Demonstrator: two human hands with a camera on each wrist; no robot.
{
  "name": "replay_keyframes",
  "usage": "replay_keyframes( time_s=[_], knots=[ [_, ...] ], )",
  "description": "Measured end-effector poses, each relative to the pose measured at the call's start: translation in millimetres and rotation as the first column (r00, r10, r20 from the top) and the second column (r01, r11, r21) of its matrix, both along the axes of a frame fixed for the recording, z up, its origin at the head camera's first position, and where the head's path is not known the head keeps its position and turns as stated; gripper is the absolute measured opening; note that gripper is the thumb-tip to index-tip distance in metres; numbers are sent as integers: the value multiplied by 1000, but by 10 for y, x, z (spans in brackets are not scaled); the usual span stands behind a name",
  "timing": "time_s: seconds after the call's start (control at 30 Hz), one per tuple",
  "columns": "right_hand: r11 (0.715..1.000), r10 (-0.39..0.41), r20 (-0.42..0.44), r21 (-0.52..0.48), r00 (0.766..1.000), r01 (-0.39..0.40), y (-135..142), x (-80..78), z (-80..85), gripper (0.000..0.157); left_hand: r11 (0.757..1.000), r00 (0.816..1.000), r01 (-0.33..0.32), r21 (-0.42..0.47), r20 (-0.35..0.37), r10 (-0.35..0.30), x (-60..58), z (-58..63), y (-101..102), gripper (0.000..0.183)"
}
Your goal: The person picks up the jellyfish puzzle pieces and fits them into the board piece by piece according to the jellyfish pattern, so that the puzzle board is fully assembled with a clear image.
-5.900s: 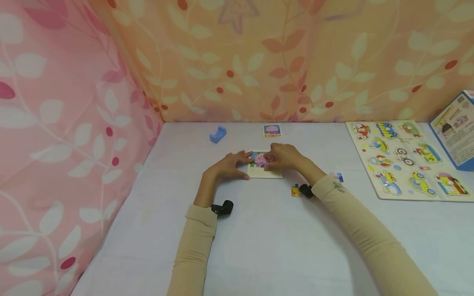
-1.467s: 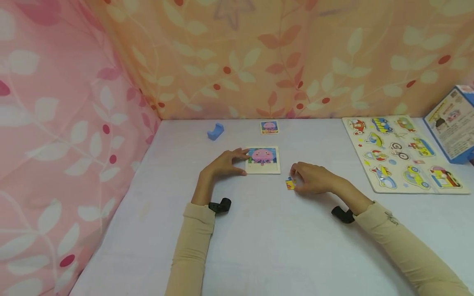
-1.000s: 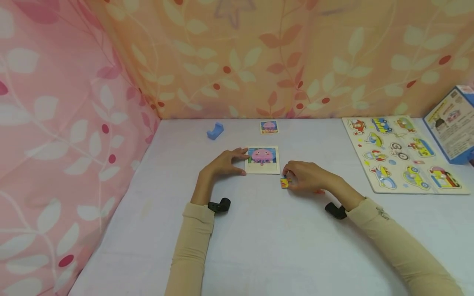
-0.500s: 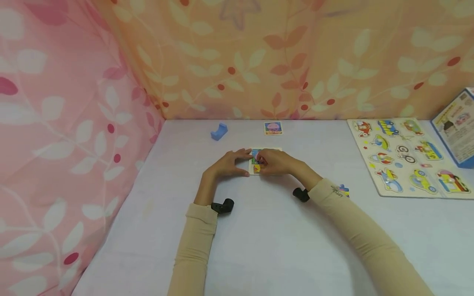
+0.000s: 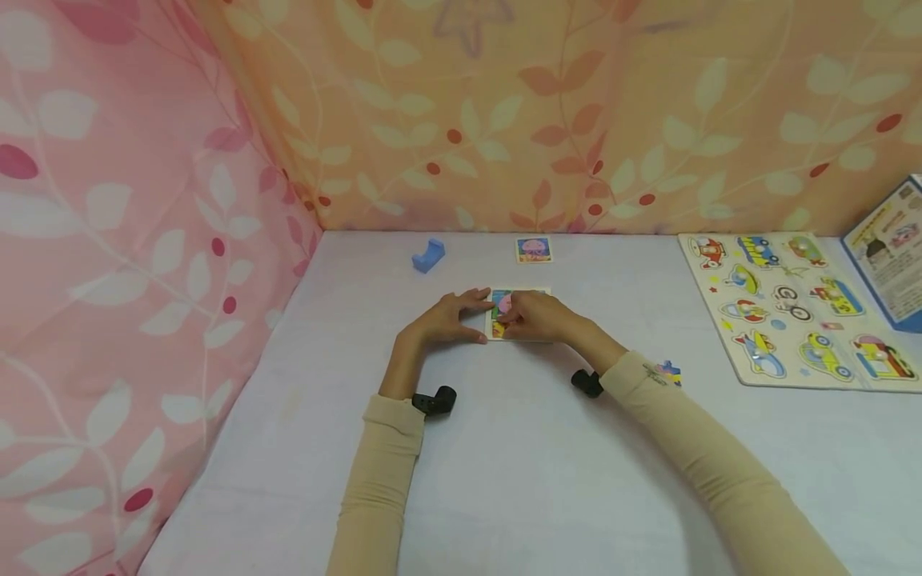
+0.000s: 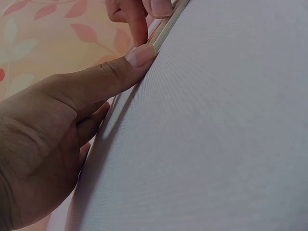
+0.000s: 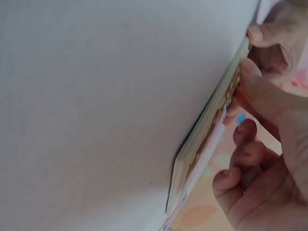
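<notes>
A small pale puzzle board (image 5: 518,290) with a pink octopus picture lies mid-table, largely covered by my right hand. My left hand (image 5: 442,320) steadies its left edge, fingers extended near the upper corner and thumb at the lower one. In the left wrist view the left thumb (image 6: 115,74) lies straight against the board's edge. My right hand (image 5: 542,318) bends over the board, thumb and index finger at a yellow puzzle piece (image 5: 498,329) in its lower left. The right wrist view shows the right thumb (image 7: 260,89) at the board's rim and the other fingers curled.
Behind the board lie a small octopus picture card (image 5: 533,250) and a blue curved block (image 5: 429,256). Loose puzzle pieces (image 5: 668,372) show beside the right sleeve. A vehicle peg puzzle (image 5: 778,324) and a blue-edged box (image 5: 887,252) stand at right.
My right hand has picked up the yellow puzzle piece from the table right of the board and brought it left into the board's lower-left part. The left hand stays at the edge.
</notes>
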State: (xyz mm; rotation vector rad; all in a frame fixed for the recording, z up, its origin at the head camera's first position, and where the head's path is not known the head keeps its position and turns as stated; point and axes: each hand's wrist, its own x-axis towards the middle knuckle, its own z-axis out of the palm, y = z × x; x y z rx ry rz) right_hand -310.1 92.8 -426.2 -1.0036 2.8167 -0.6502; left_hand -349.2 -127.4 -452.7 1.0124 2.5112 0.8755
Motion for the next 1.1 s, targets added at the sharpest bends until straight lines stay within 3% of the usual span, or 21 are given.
replay_keyframes(
  time_s=[0.3,0.53,0.73,0.83,0.97,1.1],
  knots=[
    [994,-110,13,23,994,110,-45,0,-3,32,1000,1000,-4,-24,-12,4,8,11,2,66],
    [996,-85,-7,38,996,85,-35,-9,-1,29,999,1000,-3,-42,-21,2,18,13,2,65],
    [999,-37,91,-17,995,38,77,-40,10,28,999,1000,-27,-39,-7,27,32,23,10,64],
    [997,-50,145,-51,988,58,220,-18,12,29,998,1000,-15,-60,-8,15,36,17,11,65],
    [997,-51,100,-56,994,57,348,16,-8,31,997,999,-28,-70,-21,27,35,24,-2,65],
    [1000,-14,3,10,1000,14,289,15,-35,34,998,1000,-23,-59,-21,21,30,23,13,65]
  ],
)
